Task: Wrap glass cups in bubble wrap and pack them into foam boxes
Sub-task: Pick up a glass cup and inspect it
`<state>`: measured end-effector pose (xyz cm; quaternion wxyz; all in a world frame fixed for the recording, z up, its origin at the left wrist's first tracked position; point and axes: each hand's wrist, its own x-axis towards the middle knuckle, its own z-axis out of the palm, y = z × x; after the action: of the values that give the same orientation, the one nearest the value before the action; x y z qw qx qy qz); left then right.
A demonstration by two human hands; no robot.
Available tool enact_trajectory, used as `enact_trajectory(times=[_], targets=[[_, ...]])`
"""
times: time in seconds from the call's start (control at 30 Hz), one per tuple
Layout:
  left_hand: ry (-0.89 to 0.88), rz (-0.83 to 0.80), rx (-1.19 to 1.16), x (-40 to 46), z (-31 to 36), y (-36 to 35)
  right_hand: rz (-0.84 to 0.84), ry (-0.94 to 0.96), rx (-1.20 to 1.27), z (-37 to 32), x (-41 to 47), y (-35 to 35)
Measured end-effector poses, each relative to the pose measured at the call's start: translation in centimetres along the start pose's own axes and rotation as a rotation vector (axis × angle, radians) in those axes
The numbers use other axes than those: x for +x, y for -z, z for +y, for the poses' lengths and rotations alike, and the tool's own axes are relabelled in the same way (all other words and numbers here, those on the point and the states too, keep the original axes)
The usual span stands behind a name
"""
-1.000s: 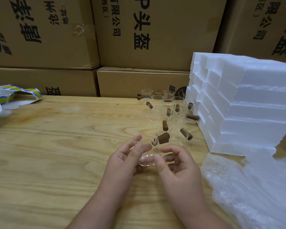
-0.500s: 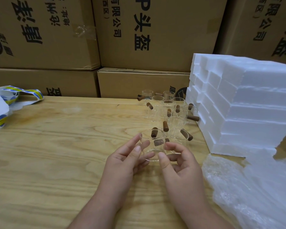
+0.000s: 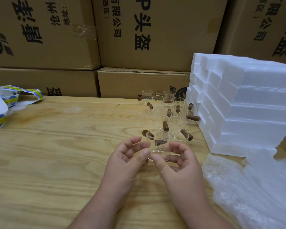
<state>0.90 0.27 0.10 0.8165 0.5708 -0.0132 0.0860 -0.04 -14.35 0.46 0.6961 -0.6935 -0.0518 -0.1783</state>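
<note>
Glass cup [image 3: 158,144], tilted a second ago, now held upright at frame centre, grasped by left hand [image 3: 127,161] and right hand [image 3: 180,164]; wrapping not begun.

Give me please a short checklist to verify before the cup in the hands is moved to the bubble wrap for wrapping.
1. Cup held by both hands: ok, the left hand and the right hand grip the glass cup low at its sides.
2. Cup upright: ok, the rim is on top.
3. Cup intact: cannot tell, the glass is too clear.
4. Bubble wrap within reach: ok, it lies on the table right of the hands.
5. Other cups apart from the held one: ok, they stand behind it.
6. Foam boxes ready: ok, stacked at right.
</note>
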Motion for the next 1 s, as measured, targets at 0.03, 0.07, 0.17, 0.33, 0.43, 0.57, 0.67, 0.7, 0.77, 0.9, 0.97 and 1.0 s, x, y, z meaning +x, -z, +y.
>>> enact_trajectory(times=[0.03,0.07,0.17,0.33,0.43,0.57,0.67,0.7,0.77,0.9,0.97,1.0], targets=[[-0.006,-0.002,0.0,0.0,0.0,0.0,0.012,-0.004,0.018,0.0,0.1,0.1],[-0.012,-0.003,-0.004,0.0,0.0,-0.1,0.023,-0.009,0.038,0.0,0.1,0.1],[-0.036,-0.009,-0.014,0.0,-0.1,-0.2,0.048,-0.036,0.081,-0.1,0.3,0.2],[-0.027,-0.026,-0.001,0.0,-0.1,-0.1,0.07,-0.067,0.11,-0.4,0.3,0.2],[0.012,-0.039,-0.002,0.0,0.1,-0.2,0.04,-0.078,0.121,-0.5,0.2,0.2],[0.043,-0.084,0.042,-0.1,0.3,-0.3,-0.02,-0.069,0.122,-0.4,0.1,0.4],[0.056,-0.143,0.076,-0.3,0.7,-0.4,-0.059,-0.056,0.133,-0.2,0.1,0.4],[0.057,-0.151,0.079,-0.4,0.8,-0.4,-0.068,-0.053,0.137,-0.2,0.1,0.3],[0.059,-0.137,0.077,-0.4,0.8,-0.4,-0.067,-0.039,0.138,-0.2,0.1,0.1],[0.083,-0.052,0.019,-0.4,0.9,-0.7,-0.017,0.005,0.101,0.0,0.1,0.0],[0.084,-0.028,-0.011,-0.3,0.9,-0.8,-0.012,0.018,0.092,0.0,0.1,0.1],[0.085,-0.023,-0.016,-0.3,0.9,-0.8,-0.012,0.022,0.093,0.0,0.1,0.1]])
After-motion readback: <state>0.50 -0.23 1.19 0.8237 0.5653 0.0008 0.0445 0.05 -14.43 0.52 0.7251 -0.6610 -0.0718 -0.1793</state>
